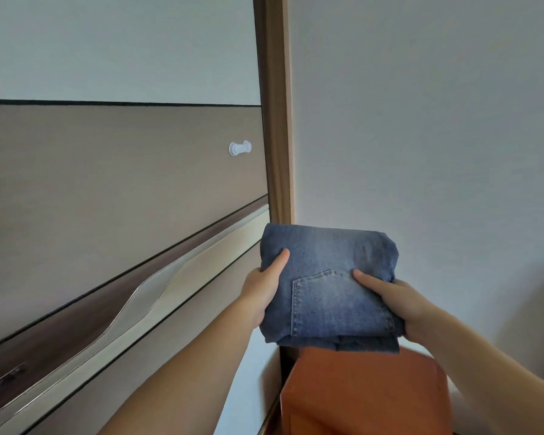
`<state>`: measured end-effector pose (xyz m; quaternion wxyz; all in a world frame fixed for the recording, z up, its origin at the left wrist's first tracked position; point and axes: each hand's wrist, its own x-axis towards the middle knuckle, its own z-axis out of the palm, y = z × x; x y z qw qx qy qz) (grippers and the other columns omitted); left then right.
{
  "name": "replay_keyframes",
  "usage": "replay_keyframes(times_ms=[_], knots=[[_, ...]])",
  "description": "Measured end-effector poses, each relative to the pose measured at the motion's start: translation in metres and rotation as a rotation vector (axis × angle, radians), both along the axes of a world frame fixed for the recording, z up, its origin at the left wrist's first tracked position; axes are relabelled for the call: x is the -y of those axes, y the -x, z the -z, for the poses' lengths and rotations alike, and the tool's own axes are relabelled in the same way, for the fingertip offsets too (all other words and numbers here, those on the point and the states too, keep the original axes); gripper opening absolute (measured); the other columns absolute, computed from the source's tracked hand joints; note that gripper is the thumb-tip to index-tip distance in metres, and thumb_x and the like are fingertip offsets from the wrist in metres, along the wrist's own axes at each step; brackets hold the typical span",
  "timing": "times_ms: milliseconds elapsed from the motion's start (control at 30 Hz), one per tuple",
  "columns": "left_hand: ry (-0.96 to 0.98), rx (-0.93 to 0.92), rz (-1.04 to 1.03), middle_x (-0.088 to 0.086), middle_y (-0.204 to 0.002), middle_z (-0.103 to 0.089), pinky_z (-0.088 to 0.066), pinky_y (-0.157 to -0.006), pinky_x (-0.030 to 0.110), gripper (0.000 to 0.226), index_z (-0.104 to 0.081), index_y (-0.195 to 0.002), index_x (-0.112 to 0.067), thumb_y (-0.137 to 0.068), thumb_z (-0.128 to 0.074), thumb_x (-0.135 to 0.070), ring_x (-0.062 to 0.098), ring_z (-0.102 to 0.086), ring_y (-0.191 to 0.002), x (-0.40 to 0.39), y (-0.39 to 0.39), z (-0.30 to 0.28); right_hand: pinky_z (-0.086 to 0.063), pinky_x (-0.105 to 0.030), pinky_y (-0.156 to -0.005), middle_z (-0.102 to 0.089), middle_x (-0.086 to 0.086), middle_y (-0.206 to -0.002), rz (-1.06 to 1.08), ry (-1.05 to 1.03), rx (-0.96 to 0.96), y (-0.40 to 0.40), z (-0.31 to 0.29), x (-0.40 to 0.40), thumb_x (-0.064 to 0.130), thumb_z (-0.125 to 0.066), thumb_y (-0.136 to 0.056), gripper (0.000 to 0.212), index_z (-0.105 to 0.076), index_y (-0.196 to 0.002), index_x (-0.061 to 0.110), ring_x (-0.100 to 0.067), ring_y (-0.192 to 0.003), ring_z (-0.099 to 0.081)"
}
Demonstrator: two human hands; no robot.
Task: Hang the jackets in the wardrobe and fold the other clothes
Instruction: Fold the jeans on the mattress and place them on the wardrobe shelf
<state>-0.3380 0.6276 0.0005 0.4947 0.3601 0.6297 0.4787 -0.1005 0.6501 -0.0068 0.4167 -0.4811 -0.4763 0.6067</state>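
We hold the folded jeans [327, 287] in mid-air with both hands, just right of the wardrobe [123, 183] and level with the lower end of its wooden side post [277, 120]. The left hand [263, 293] grips the bundle's left edge, thumb curled over the top face and the other fingers hidden beneath; the right hand [390, 296] grips the right edge the same way, thumb lying near the back pocket. Neither hand is slack — both are closed on denim.

The jeans form a compact, squared stack of several layers, pocket uppermost, so we judge this garment's folding finished and the step in hand to be carrying or placing it. Directly below the bundle, and still right of the wardrobe, sits an orange box [368, 394]; the denim's lower edge overlaps it in view, but we cannot tell whether the two touch.

The wardrobe's sliding door, with its long recessed handle [145, 296] and small white knob [240, 148], appears closed on this side. No jackets, hangers or other clothes are visible, so how much hanging and folding remains we cannot say — only that one folded item awaits putting down.
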Motion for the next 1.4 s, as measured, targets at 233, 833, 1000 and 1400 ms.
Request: replay_keyframes(times_ms=[233,833,1000,1400], knots=[[-0.016,0.003,-0.003,0.002,-0.115,-0.069,-0.052,-0.095,0.048,0.079,-0.058,-0.123,-0.023,-0.068,-0.061,-0.079,0.026,-0.066,-0.101,-0.131,0.014,0.011,-0.056,-0.029,-0.059,-0.076,-0.01,-0.088,-0.009,0.001,0.012,0.015,0.004,-0.129,0.042,-0.082,-0.06,0.061,-0.064,-0.106,0.007,-0.025,-0.077,-0.074],[-0.059,-0.068,-0.268,0.004,-0.134,-0.059,-0.049,-0.1,0.045,0.076,-0.044,-0.139,-0.019,-0.081,-0.062,-0.065,0.028,-0.06,-0.115,-0.344,0.002,0.012,-0.057,-0.036,-0.07,-0.076,-0.01,-0.089,-0.223,0.0,0.079,0.015,0.01,-0.397,0.051,-0.082,-0.056,0.067,-0.065,-0.106,0.009,-0.029,-0.08,-0.074],[-0.027,-0.166,-0.373,0.006,-0.141,-0.052,-0.045,-0.103,0.043,0.073,-0.037,-0.144,-0.016,-0.088,-0.059,-0.057,0.029,-0.054,-0.123,-0.365,-0.032,0.012,-0.056,-0.034,-0.066,-0.076,-0.008,-0.084,-0.319,-0.001,0.069,-0.007,0.011,-0.444,0.051,-0.081,-0.057,0.064,-0.066,-0.104,0.01,-0.028,-0.073,-0.074],[0.152,-2.131,0.084,0.01,-0.132,-0.056,-0.024,-0.109,0.05,0.033,-0.055,-0.127,-0.014,-0.099,-0.041,-0.024,0.029,-0.043,-0.127,-0.421,0.026,-0.038,-0.058,-0.042,-0.076,-0.076,-0.011,-0.085,-0.371,-0.012,0.15,0.002,-0.002,-0.499,0.052,-0.081,-0.051,0.071,-0.066,-0.105,0.009,-0.034,-0.078,-0.073]])
